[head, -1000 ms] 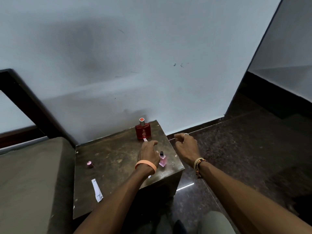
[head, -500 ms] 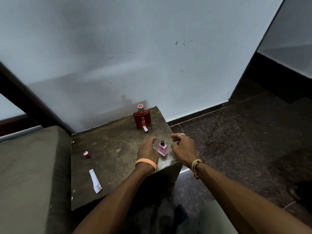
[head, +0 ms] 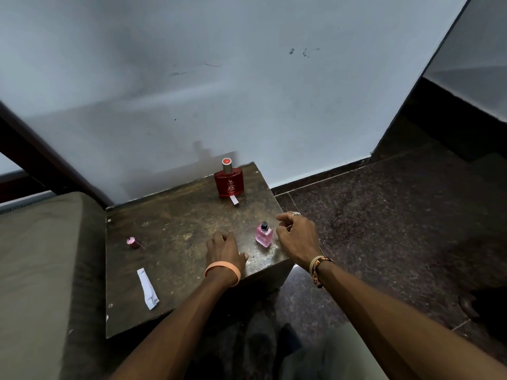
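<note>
Pink bottle [head: 264,235] between left hand [head: 225,252] and right hand [head: 297,237], fingers loose, holding nothing, red bottle [head: 229,182] behind

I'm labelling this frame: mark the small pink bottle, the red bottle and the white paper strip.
small pink bottle [head: 264,237], head view, on its glass body.
red bottle [head: 229,185], head view, on its front label.
white paper strip [head: 147,287], head view, on its middle.
</note>
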Tool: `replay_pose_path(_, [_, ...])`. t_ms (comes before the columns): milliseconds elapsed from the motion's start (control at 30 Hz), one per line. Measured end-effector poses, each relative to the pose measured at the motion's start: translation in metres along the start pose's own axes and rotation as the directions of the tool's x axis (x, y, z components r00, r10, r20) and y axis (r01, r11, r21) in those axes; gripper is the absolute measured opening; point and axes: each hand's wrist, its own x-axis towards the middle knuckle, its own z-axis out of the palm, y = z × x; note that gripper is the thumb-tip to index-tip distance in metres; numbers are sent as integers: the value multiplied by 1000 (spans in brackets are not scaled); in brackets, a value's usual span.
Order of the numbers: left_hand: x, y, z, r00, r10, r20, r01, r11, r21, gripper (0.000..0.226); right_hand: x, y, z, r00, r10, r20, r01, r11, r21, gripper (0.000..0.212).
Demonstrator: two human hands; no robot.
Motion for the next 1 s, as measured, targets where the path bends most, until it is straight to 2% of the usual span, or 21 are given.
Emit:
replay_pose_path(167, [13,-4,-1,999,-42,11,43,995,-88,53,4,4,4,1000,6,8,-6,1000,-15,28])
replay_pose_path(367, [12,-10,-3,998,-55,-4,53,974,-218,15,6,2,5,1000,7,18,-7,1000,2,26])
replay_pose_path(500, [10,-13,1,994,-80,-73,64,979,-194,23,5,1,4,1000,4,15,-4,1000,4,27])
replay_pose_path(633, [14,-16,0,998,-56,-22,54,992,-115,17,3,2,2,1000,3,5,-3,1000,0,27])
replay_pose_path(800, [17,-20,1,994,-112,10,112,967,-228,7,2,5,0,1000,1,14,-1,1000,-12,29])
replay_pose_path(1000, [14,-14,5,993,-97,-63,87,986,-141,15,4,4,1,1000,12,14,-12,1000,-16,29])
